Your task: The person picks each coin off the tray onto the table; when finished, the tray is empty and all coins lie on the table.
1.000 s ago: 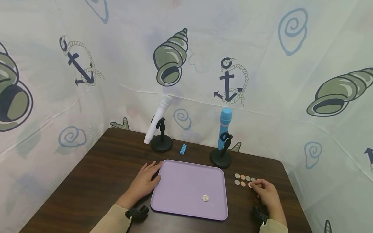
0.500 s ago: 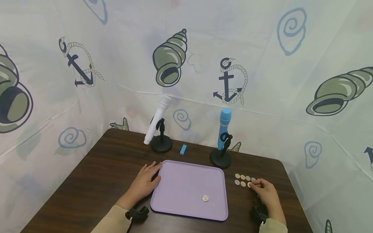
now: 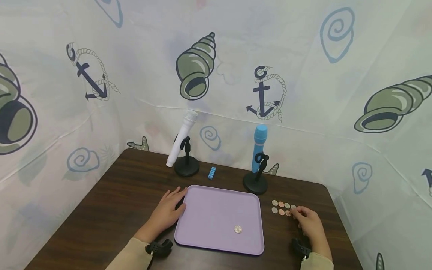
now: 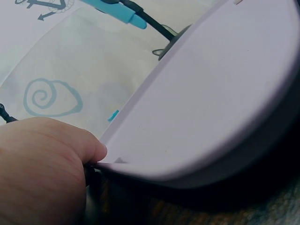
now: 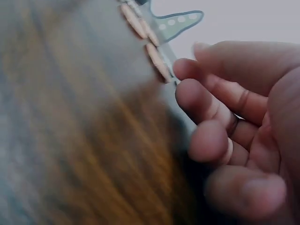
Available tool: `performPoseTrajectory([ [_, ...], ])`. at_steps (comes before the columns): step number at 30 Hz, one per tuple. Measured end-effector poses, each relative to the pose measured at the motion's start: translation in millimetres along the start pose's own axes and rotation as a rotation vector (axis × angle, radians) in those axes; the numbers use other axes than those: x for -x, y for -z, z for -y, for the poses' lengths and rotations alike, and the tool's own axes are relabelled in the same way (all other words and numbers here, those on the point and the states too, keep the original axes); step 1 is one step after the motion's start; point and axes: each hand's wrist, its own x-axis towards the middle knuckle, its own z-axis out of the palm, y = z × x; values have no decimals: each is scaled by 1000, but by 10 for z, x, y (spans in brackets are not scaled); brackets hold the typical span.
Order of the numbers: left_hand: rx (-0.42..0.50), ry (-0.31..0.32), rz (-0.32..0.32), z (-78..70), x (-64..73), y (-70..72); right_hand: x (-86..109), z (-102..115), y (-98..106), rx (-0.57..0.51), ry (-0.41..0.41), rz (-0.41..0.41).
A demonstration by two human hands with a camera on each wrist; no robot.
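In the head view, my left hand (image 3: 166,213) lies along the left edge of a lilac tray (image 3: 216,213), its fingers fairly straight and touching the rim. The left wrist view has the thumb against the tray's side wall. One silver coin (image 3: 237,229) lies on the tray. To the tray's right, my right hand (image 3: 308,221) is by the right end of two rows of coins. Its fingertips are beside a copper coin (image 3: 288,213) and a silver coin (image 3: 293,207). The right wrist view shows loosely bent fingers, thumb and index apart, with nothing visible between them.
Behind the tray stand a white microphone (image 3: 182,138) and a blue microphone (image 3: 259,146), each on a black round-based stand. A small blue toy brick (image 3: 212,173) lies between them. A printed cloth (image 3: 229,93) hangs behind the dark wooden table (image 3: 111,202).
The front-row copper coin at my right fingertips has shifted slightly left, closer to its row. My right fingertips have then lifted off it, slightly up and right. The left hand stays put.
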Motion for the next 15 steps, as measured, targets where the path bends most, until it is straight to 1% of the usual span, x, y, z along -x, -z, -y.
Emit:
performPoseTrajectory([
  [3,0,1,0,-1,3,5,25,1,27,-122,-34,-13],
  [5,-1,-1,-2,0,3,6,36,-3,41,-191,-32,-30],
  [8,-2,-5,-4,2,3,8,40,-6,50,-281,-31,-81],
  [11,0,-8,-7,6,4,7,40,-7,37,-399,-31,-140],
  [13,2,-7,-7,8,8,7,45,-1,15,-498,-12,-149],
  [15,3,-7,-5,6,12,7,62,24,-21,-583,30,-128],
])
